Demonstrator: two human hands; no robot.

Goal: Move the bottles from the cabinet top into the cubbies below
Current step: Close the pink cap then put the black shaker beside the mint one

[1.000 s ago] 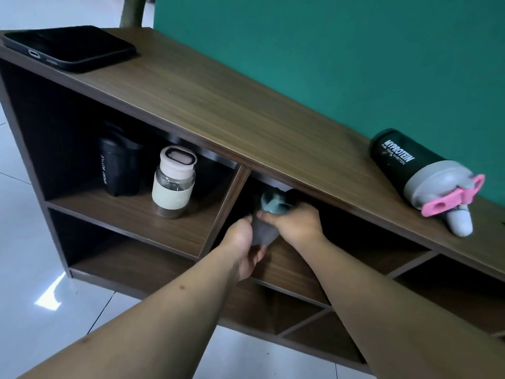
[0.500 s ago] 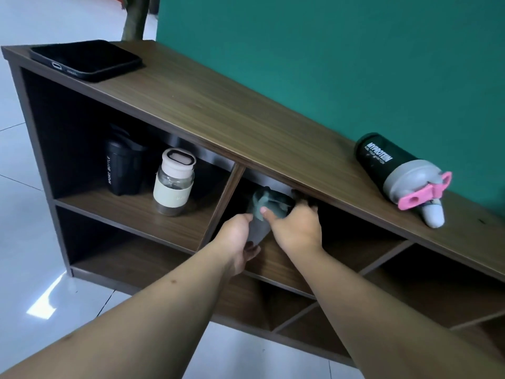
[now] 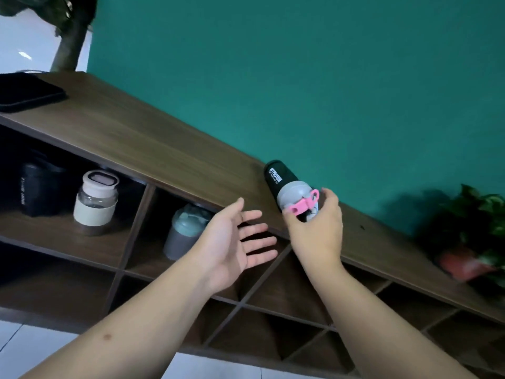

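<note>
Green wall, cabinet top (image 3: 164,149): my right hand (image 3: 314,231) pinches the shaker bottle (image 3: 287,187) at its lid. Left hand (image 3: 232,242), spread and empty, should support the body before lifting.

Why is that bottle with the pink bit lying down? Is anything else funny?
The shaker bottle lies on its side on the cabinet top, unlike the upright bottles in the cubbies. The right hand grips its lid end. Nothing looks spilled or broken.

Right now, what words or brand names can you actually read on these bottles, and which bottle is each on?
"MYPROTEIN": white print on the dark shaker bottle lying on the cabinet top, with a smaller line beneath it too small to read.
White vertical lettering on the black bottle in the left cubby: too blurred to read.
</note>
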